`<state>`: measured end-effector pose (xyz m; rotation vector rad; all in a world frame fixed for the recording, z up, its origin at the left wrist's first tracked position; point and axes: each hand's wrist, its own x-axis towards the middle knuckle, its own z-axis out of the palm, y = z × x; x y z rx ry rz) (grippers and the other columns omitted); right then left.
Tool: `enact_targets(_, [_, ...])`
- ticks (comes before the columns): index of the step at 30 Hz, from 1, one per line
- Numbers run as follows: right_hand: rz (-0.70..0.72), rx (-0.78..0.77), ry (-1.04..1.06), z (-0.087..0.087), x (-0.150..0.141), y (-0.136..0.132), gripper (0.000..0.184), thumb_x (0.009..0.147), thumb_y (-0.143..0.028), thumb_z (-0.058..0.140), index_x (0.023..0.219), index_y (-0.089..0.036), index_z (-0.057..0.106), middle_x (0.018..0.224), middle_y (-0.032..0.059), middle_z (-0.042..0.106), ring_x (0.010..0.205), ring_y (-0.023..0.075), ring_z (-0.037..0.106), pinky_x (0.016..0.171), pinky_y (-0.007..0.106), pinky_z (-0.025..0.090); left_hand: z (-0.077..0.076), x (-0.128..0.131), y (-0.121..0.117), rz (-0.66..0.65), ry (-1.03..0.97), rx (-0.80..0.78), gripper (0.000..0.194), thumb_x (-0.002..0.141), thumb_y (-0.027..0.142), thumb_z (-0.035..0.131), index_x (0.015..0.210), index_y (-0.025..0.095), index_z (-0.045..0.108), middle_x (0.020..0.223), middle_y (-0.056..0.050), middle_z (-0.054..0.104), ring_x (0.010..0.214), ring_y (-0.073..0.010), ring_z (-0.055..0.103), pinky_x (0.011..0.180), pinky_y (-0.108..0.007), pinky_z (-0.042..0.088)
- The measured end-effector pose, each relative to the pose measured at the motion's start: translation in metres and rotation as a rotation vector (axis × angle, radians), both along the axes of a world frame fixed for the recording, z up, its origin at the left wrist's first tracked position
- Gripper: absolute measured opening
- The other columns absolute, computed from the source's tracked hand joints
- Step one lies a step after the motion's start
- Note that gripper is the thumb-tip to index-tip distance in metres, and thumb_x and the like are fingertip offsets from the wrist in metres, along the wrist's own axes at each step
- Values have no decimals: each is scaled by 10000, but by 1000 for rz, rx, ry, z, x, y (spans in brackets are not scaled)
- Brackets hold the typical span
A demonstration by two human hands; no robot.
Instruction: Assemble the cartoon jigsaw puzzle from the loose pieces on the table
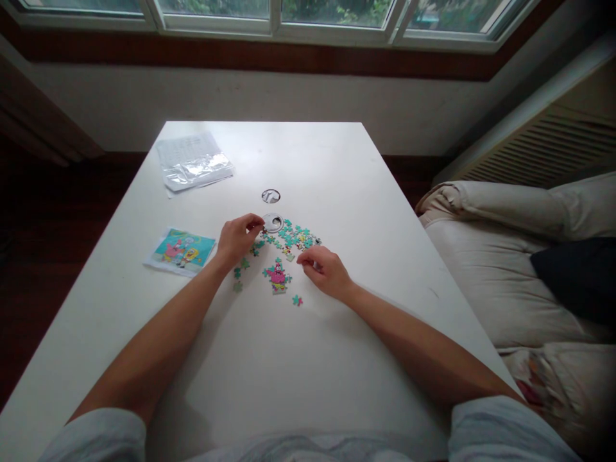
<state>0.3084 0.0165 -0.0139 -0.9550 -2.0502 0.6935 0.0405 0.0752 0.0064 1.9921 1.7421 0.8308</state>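
On the white table [269, 359] lies a scatter of small teal jigsaw pieces [291, 236]. A joined cluster with a pink cartoon figure [278, 276] sits just in front of them. My left hand [237, 239] rests at the left edge of the scatter, fingers curled in a pinch near a round silver lid [273, 222]; what it pinches is too small to make out. My right hand [325, 269] lies to the right of the pink cluster, fingers curled and pinched low over the table. A lone teal piece [297, 299] lies nearer to me.
A colourful picture card [181, 250] lies left of my left hand. A clear plastic bag with paper [192, 162] sits at the far left. A second round lid [270, 196] lies further back. A cream sofa [510, 256] stands to the right, and windows run along the far wall.
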Motion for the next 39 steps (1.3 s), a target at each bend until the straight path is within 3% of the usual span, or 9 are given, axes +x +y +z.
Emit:
enact_targets(6, [-126, -46, 89, 5, -2, -1, 125, 894, -146, 610, 935, -225, 697, 885, 21, 715, 826, 177, 652, 815, 335, 500, 3, 33, -20, -187, -277, -121, 200, 905, 367, 644, 1034, 253, 745, 896, -12, 796, 829, -199, 729, 808, -327, 544])
enact_targets(9, [-204, -83, 96, 6, -3, 0, 50, 914, -249, 667, 940, -221, 699, 867, 24, 704, 815, 182, 653, 802, 335, 506, 8, 49, -32, -241, -265, -114, 161, 910, 336, 640, 997, 249, 743, 872, -6, 787, 786, -182, 713, 785, -315, 534])
enact_targets(16, [-212, -239, 126, 9, -11, -2, 132, 899, -328, 717, 972, -237, 655, 820, -9, 697, 746, 159, 621, 686, 285, 463, 23, 64, -48, -275, -214, -58, 96, 899, 231, 628, 937, 222, 716, 805, 24, 755, 743, -136, 686, 757, -260, 485])
enact_targets(20, [-133, -309, 190, 9, -13, -3, 208, 927, -324, 681, 1118, -254, 638, 812, -27, 683, 718, 143, 600, 689, 280, 450, 25, 60, -46, -271, -190, -51, 94, 916, 245, 633, 970, 228, 707, 816, 28, 746, 753, -136, 682, 757, -264, 480])
enact_targets(24, [-54, -296, 190, 8, -11, -4, 304, 983, -303, 596, 1280, -279, 655, 869, -8, 648, 748, 143, 568, 689, 277, 452, 26, 45, -48, -272, -38, 3, 109, 954, 280, 610, 966, 219, 700, 865, -1, 728, 803, -164, 664, 775, -294, 482])
enact_targets(29, [-33, -244, 131, 4, -16, -6, 223, 991, -274, 580, 1159, -268, 725, 911, 19, 652, 790, 153, 576, 729, 285, 467, 20, 25, -82, -371, 253, 66, 104, 980, 241, 595, 978, 218, 696, 1039, -45, 726, 972, -224, 643, 902, -377, 483])
enact_targets(33, [-46, -301, 128, -3, -21, -9, 192, 966, -276, 615, 1140, -253, 694, 847, -3, 659, 711, 142, 574, 650, 264, 452, 15, 22, -108, -412, 322, 132, 163, 1026, 267, 551, 1110, 223, 683, 1215, -65, 698, 1102, -239, 609, 973, -409, 477])
enact_targets(36, [-92, -293, 114, -5, -22, -11, 151, 932, -260, 664, 1082, -247, 671, 823, -18, 671, 697, 139, 590, 651, 260, 460, 14, 23, -111, -442, 349, 164, 175, 1028, 283, 556, 1144, 225, 673, 1253, -61, 691, 1155, -251, 594, 1001, -433, 473])
enact_targets(39, [-121, -205, 47, -4, -22, -11, 95, 909, -226, 700, 1000, -246, 680, 860, -11, 704, 776, 153, 637, 775, 289, 491, 14, 22, -108, -434, 364, 156, 171, 1035, 296, 549, 1119, 228, 682, 1231, -55, 702, 1127, -245, 607, 982, -432, 487])
